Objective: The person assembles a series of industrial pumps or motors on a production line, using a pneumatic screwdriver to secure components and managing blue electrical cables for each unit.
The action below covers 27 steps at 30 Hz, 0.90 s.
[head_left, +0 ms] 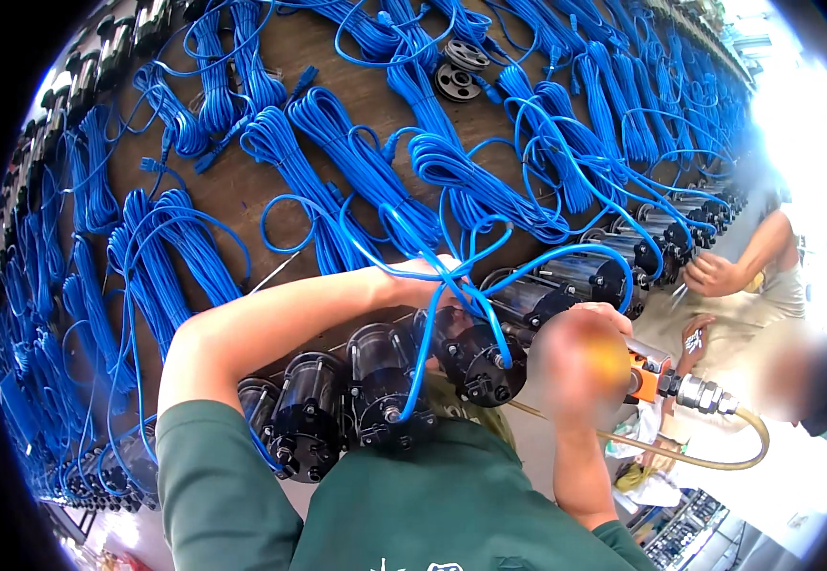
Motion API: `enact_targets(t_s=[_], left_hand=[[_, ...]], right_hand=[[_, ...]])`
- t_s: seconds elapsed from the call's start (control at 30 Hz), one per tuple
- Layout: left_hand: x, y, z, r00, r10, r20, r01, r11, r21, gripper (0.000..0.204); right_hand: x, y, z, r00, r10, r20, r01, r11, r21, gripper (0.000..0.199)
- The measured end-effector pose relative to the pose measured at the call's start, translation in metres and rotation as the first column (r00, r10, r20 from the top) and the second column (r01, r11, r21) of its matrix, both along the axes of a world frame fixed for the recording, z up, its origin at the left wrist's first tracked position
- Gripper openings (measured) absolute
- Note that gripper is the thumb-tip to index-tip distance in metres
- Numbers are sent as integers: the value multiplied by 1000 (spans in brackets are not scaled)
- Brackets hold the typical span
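My left arm curves round a row of clear cylinders with black end caps. My left hand [440,274] is at the far end of one cylinder [482,362], its fingers curled against it and partly hidden by blue cables. My right hand [580,357], partly blurred, grips an orange air-powered driver [649,373] beside that cylinder's capped end. The driver's tip points left toward the cylinder, but its contact point is hidden. A blue cable [420,366] runs into the cap of the neighbouring cylinder [385,385].
Many bundled blue cables [366,162] cover the brown table [285,228]. Two black reels [458,83] sit among them. More cylinders [308,409] line the near edge. A yellowish air hose [756,443] loops from the driver. At right, another person's hand [715,274] works by the row.
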<state>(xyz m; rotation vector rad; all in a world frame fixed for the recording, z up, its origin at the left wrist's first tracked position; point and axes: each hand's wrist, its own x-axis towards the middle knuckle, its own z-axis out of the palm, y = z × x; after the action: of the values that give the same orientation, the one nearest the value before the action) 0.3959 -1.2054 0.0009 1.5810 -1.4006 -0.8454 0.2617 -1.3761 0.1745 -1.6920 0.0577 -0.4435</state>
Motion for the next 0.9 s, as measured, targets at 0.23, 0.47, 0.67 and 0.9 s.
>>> enact_targets(t_s=[0.23, 0.47, 0.67, 0.9], left_hand=[[3, -14, 4, 981, -66, 185, 80, 994, -68, 13], [1, -20, -2, 978, -54, 200, 75, 992, -101, 12], [1, -32, -13, 970, -140, 197, 148, 989, -27, 21], [-8, -43, -44, 959, -177, 220, 178, 984, 16, 21]], right_hand=[[7, 10, 3, 1000, 18, 6, -18, 1000, 26, 40], [13, 16, 11, 1000, -31, -2, 31, 999, 32, 41], [14, 18, 12, 1000, -9, -16, 9, 1000, 14, 37], [15, 20, 14, 995, 84, -54, -89, 991, -97, 29]])
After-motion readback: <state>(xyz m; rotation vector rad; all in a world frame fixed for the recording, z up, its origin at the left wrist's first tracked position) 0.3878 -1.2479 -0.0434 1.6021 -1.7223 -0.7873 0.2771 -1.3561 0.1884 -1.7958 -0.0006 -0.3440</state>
